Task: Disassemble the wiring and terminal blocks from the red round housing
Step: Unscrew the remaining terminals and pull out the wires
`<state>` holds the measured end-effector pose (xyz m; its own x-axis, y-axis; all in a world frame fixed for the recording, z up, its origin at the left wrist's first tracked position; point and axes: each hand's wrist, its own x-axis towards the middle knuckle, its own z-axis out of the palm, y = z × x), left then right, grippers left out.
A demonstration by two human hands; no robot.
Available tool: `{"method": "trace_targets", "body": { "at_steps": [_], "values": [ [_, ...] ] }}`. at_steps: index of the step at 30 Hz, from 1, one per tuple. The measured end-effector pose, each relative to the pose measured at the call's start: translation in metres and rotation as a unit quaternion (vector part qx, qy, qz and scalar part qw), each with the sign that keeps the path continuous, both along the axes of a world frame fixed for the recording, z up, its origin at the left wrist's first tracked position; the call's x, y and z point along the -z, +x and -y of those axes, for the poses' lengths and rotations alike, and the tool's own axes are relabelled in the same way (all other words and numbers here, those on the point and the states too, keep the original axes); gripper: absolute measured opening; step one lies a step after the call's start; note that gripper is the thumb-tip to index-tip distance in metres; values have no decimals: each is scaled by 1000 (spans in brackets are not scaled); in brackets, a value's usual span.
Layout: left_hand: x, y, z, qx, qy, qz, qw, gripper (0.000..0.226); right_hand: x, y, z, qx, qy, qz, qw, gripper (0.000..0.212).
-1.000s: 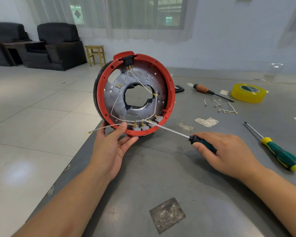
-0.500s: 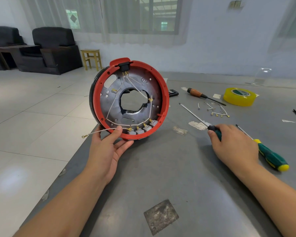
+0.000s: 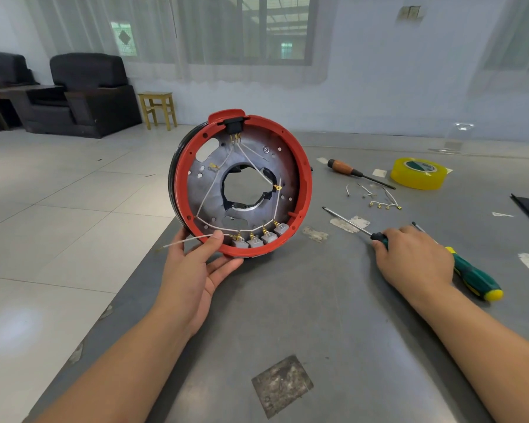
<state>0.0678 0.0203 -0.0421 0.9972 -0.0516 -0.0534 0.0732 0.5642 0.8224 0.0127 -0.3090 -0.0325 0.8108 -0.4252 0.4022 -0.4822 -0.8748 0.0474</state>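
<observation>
The red round housing stood on its edge near the left side of the grey counter, its open face toward the person. The left hand held its bottom rim, thumb pressed on a loose white wire that stuck out to the left. Four grey terminal blocks sat in a row along the bottom inside, with white wires running up to a black plug at the top. The right hand lay on the counter, fingers curled round a screwdriver lying flat. A second green screwdriver lay just beside it. Farther back were loose wire bits, a brown-handled screwdriver and yellow tape.
</observation>
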Motion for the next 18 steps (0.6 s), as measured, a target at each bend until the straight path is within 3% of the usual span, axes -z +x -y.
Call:
{"method": "trace_targets", "body": {
  "at_steps": [5, 7, 11, 18],
  "values": [
    [1, 0, 1, 2, -6, -6, 1000, 58, -1, -2, -2, 13, -14, -23, 1000, 43],
    [1, 1, 1, 2, -11, -9, 1000, 58, -5, -5, -10, -8, -25, 7, 1000, 43],
    [1, 0, 2, 6, -8, -7, 1000, 59, -18, -12, -46, -185, 0, 145, 972, 27],
    [-2, -5, 4, 14, 6, 9, 1000, 61, -42, -1, -142, -415, 104, 186, 885, 15]
  ]
}}
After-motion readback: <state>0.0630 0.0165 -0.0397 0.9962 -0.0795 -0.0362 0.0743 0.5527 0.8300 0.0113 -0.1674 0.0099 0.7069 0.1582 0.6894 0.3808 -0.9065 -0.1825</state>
